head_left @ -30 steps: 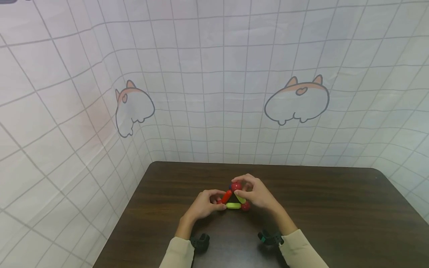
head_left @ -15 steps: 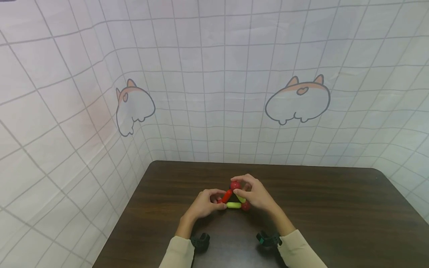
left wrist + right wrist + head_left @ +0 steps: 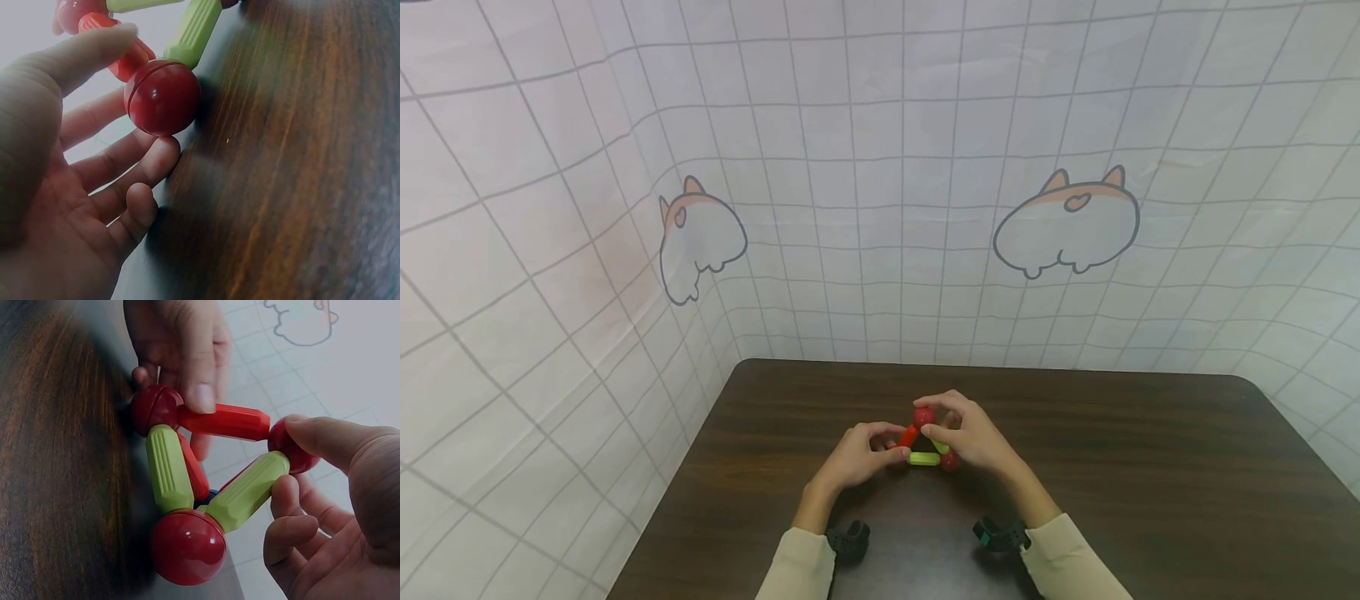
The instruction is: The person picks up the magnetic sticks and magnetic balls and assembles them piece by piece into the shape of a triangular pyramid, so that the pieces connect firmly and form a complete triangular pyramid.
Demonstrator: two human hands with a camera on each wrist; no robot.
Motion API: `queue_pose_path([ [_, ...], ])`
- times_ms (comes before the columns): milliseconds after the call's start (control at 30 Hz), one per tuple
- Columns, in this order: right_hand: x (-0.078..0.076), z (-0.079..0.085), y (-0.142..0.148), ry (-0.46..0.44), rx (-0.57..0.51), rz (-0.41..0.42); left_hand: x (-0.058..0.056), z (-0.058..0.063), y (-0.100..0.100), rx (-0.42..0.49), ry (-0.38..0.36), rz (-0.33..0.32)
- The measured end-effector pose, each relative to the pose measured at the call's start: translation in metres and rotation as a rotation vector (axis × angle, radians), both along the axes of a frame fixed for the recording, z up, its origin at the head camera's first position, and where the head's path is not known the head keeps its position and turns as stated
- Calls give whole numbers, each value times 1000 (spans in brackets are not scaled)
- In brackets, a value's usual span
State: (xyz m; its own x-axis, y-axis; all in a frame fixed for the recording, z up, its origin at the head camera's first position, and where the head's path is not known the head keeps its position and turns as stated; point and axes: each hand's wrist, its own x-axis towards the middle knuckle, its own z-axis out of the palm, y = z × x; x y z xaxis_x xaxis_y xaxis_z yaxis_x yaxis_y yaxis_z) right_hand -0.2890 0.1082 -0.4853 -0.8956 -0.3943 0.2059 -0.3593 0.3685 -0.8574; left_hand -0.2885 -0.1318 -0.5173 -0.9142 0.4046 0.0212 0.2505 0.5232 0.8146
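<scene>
A frame of ribbed rods and red balls stands on the table, tilted up, under both hands. My left hand (image 3: 853, 457) pinches the upper red rod (image 3: 234, 422) close to the left red ball (image 3: 164, 99), with the thumb on top. My right hand (image 3: 976, 432) holds the top red ball (image 3: 299, 450) between thumb and fingers. A green rod (image 3: 250, 487) runs from that ball down to the right red ball (image 3: 187, 547). Along the bottom, another green rod (image 3: 923, 459) joins the left and right balls. Behind these show a second red rod (image 3: 195, 469) and a bit of blue (image 3: 207, 499), mostly hidden.
The dark wooden table (image 3: 1112, 467) has rounded far corners. White gridded cloth (image 3: 880, 208) with cartoon animal prints hangs behind it and along the left. Dark straps with cameras (image 3: 848, 542) sit on both wrists.
The top ball has shifted slightly left in my right hand, and the blue piece beside it has gone from sight. My left thumb has moved slightly, covering more of the left ball.
</scene>
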Motion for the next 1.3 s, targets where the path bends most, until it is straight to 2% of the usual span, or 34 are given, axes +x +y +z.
queue_pose_path([
  [567,1,2,2,-2,-2,24,0,0,1,15,7,-7],
  [1100,-3,-1,8,30,43,4,-1,0,1,2,-1,-20],
  [1300,-8,0,24,-18,92,29,-1,-1,2,1,-5,1],
])
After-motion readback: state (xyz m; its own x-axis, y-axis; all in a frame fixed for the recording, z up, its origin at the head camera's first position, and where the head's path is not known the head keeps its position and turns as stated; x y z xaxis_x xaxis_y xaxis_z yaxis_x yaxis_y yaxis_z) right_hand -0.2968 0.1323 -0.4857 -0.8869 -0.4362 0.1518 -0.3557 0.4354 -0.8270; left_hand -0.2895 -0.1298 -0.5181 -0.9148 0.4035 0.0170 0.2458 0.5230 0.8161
